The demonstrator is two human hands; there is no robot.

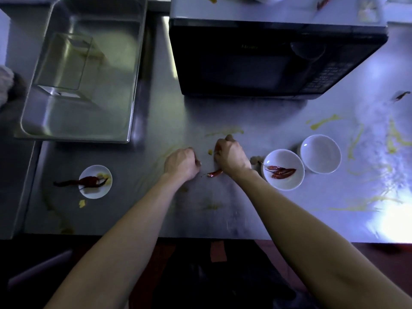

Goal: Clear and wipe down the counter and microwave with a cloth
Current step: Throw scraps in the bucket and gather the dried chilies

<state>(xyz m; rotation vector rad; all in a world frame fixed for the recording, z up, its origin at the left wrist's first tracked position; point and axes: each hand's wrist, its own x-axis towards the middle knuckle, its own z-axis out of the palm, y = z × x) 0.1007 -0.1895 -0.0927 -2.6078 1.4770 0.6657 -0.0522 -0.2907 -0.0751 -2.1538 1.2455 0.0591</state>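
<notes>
Under right hand (231, 158), chilli (215, 173) half hidden

Counter (245, 208): brushed stainless steel with a satin sheen. Hard glare at the right end. Surface streaked with dull yellow residue.
Steel pan (66, 121): polished stainless steel, smooth, with mirror-like walls and floor.
Clear container (64, 61): transparent and smooth. Glass or plastic cannot be determined.
Microwave front (245, 70): black door panel, smooth and glossy.
Microwave top (267, 12): pale casing with a matt finish, spotted with yellow residue.
Bowls (320, 153): white, with a glazed look, glossy and smooth.
Small dish (93, 192): white, smooth, with the same glazed look. Carries a yellow smear.
Dried chillies (281, 171): dark red, wrinkled skin with a faint shine.
</notes>
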